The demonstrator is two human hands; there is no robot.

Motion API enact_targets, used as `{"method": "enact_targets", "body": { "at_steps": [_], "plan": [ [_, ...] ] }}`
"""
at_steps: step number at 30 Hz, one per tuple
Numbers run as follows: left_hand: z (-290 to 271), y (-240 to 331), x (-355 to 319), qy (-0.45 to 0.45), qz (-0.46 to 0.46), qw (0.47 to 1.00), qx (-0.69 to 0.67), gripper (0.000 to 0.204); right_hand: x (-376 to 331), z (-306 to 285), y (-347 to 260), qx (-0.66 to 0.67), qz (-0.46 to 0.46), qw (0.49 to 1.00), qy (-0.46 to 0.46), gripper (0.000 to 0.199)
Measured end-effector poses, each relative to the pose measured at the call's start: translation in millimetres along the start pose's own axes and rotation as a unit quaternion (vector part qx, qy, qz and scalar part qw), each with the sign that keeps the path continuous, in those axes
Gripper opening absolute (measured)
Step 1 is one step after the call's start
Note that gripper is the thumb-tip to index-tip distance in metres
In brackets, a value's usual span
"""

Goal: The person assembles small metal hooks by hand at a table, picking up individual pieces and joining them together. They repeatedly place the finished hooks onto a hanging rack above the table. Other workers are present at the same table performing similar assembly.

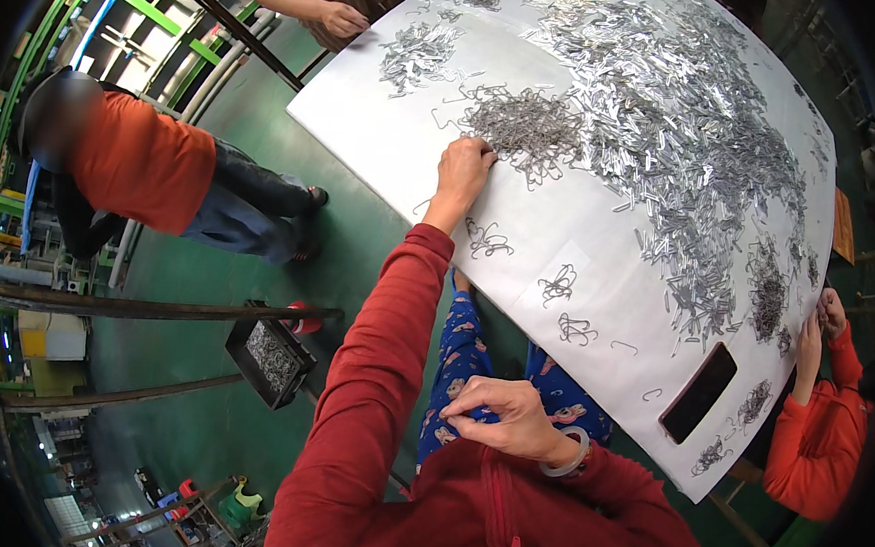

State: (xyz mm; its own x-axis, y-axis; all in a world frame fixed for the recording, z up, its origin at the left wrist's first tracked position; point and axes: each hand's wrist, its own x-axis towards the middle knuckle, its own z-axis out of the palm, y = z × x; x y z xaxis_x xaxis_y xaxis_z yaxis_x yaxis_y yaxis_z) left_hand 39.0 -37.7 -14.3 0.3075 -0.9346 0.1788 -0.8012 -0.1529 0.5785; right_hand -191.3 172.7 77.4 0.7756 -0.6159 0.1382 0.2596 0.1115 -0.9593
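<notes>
1. The left hand (463,171) reaches out onto the white table (598,273), fingers curled down into the edge of a tangled pile of bent wire clips (523,126); whether it has any clip pinched I cannot tell.
2. The right hand (505,418) sits close to the body over the red jacket (503,508), fingertips pinched together; what they hold is too small to make out; a pale bangle (568,462) circles the wrist.
3. Small bunches of clips (557,283) lie apart on the table between the pile and a dark phone (699,392); a broad spread of shiny metal strips (686,138) covers the far side.
4. A co-worker's hands (821,327) in red sleeves work at the right edge; another person's hand (341,17) rests at the far corner; a person in orange (139,160) crouches on the green floor near a black crate (270,359).
</notes>
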Motion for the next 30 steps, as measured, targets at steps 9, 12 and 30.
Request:
{"method": "enact_targets", "body": {
  "at_steps": [9, 12, 30],
  "plan": [
    [-1, -2, -24, -0.001, 0.084, 0.992, 0.093, 0.016, -7, 0, 2, 0.007, 0.014, 1.000, -0.005, 0.016],
    [-25, -8, -19, -0.032, 0.018, 0.998, -0.054, 0.013, -10, 3, 3, 0.040, 0.044, 0.998, -0.010, 0.016],
    [-17, -35, 39, -0.046, 0.157, 0.978, 0.129, 0.019, -4, -8, 8, 0.011, 0.068, 0.998, -0.016, 0.017]
  ]
}}
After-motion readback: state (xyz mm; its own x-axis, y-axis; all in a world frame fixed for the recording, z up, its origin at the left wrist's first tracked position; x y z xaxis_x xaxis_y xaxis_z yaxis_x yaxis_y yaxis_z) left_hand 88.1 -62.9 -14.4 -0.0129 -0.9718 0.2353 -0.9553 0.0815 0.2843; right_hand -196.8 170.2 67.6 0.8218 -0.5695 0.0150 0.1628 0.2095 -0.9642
